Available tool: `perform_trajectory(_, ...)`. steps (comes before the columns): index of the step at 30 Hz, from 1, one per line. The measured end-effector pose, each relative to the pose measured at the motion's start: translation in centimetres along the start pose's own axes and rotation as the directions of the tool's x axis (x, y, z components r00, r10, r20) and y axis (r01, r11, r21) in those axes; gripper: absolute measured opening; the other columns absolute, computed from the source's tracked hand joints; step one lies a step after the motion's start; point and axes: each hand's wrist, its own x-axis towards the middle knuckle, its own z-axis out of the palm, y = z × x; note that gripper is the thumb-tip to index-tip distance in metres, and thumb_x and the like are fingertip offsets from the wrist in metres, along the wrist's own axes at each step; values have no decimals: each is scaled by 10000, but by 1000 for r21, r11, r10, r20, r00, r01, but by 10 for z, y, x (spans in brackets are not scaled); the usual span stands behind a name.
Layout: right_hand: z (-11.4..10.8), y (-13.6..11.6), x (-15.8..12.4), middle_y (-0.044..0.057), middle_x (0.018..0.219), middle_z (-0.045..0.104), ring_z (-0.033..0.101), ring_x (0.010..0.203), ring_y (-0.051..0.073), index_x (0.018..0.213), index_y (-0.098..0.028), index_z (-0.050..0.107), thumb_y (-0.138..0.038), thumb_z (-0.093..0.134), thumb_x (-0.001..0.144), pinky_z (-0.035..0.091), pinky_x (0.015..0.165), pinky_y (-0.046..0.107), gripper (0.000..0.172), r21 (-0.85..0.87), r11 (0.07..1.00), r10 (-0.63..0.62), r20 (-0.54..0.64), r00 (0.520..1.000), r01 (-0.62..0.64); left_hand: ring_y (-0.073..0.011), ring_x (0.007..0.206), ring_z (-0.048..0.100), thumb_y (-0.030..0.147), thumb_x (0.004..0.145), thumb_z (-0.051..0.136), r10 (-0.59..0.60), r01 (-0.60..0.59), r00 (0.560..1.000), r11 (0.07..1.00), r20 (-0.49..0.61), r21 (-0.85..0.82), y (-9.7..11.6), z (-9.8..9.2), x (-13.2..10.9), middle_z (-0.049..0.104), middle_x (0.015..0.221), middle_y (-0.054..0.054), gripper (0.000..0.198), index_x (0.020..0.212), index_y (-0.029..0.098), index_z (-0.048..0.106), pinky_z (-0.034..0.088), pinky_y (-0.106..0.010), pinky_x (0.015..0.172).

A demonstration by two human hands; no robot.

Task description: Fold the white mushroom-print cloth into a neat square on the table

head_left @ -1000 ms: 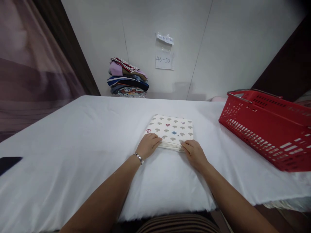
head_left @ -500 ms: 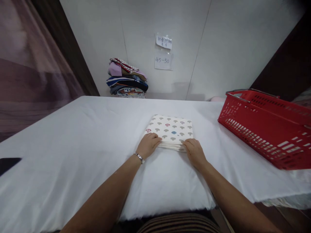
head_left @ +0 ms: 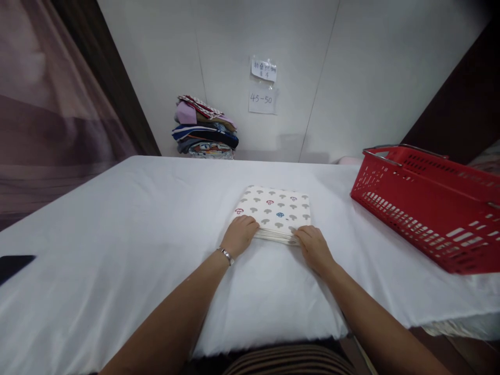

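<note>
A cream cloth (head_left: pixel 273 211) printed with grey, red and blue mushrooms lies folded into a flat, near-square stack on the white-covered table (head_left: pixel 156 219). Its layered folded edge faces me. At the near left corner, my left hand (head_left: pixel 241 233) grips the layers, fingers on top; a silver bracelet circles that wrist. My right hand (head_left: pixel 313 245) pinches the near right corner the same way. Both thumbs are mostly hidden from view.
To the right stands a red plastic basket (head_left: pixel 425 208) with metal handles. A pile of folded fabrics (head_left: pixel 205 127) is against the wall beyond the table's far edge. A dark flat object (head_left: pixel 15 265) lies at the left edge. Paper signs (head_left: pixel 263 100) hang on the wall.
Almost nothing differs. Both hands keep their hold on the near corners of the folded cloth, and the view has shifted very slightly.
</note>
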Motion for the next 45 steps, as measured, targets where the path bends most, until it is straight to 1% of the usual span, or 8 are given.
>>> perform_trajectory(6,-10,-8,0,70,965,572,496,892,195,1010,-205,570,-221,489,826,372,796,344,201,31,999,11,68,998,-13,-185,896,513,330,843,483,44,-43,999,995,12,-90,-5,-7,-4,588,939,-54,199,946,204,597,409,-345,797)
perform_trajectory(9,-13,-10,1,83,1121,535,451,1048,215,1131,-214,510,-202,524,783,339,889,373,348,13,1000,17,82,996,-19,-216,983,515,367,802,528,43,-44,999,998,-22,-45,-15,-7,-7,591,1039,-60,301,1072,239,570,391,-396,867)
perform_trajectory(12,-11,-7,1,94,1311,417,297,1233,256,1248,-217,416,-169,532,733,251,985,434,530,-33,999,18,127,992,-14,-286,1202,389,444,728,585,9,-7,999,999,-39,44,-29,-1,-11,503,1262,-64,531,1217,262,490,287,-488,988)
perform_trajectory(14,-9,-4,1,94,1369,356,224,1281,265,1300,-217,357,-139,504,719,221,1005,457,604,-53,998,25,174,984,-16,-303,1253,334,468,742,551,-14,15,1000,996,-10,89,-40,6,-14,451,1329,-44,510,1218,293,493,254,-543,996)
perform_trajectory(22,0,-1,0,97,1416,287,145,1321,262,1348,-206,280,-72,456,702,252,1008,449,683,-49,999,32,237,971,-21,-219,1275,331,232,714,493,-26,23,998,998,49,53,-64,17,-16,427,1350,10,514,1226,271,500,384,-374,1001)
perform_trajectory(27,0,16,5,78,1351,406,261,1287,220,1295,-214,386,-59,425,757,308,986,382,561,-40,999,26,152,988,-20,-228,1232,395,221,713,478,-31,26,997,997,70,73,-50,10,-15,473,1313,0,499,1207,262,525,408,-387,978)
perform_trajectory(31,-6,35,3,73,1295,480,369,1226,208,1220,-227,482,-45,434,758,322,973,385,499,-66,991,122,56,991,-118,-218,1209,416,223,730,484,4,-7,995,999,101,31,-25,5,-14,501,1284,17,482,1205,291,525,453,-360,923)
perform_trajectory(45,-7,42,-13,66,1378,389,294,1286,239,1276,-250,435,12,391,718,272,983,509,618,-93,977,207,190,960,-192,-226,1070,481,423,799,527,86,-84,995,995,51,-47,-4,-15,-12,579,1130,-49,324,1079,275,597,408,-383,837)
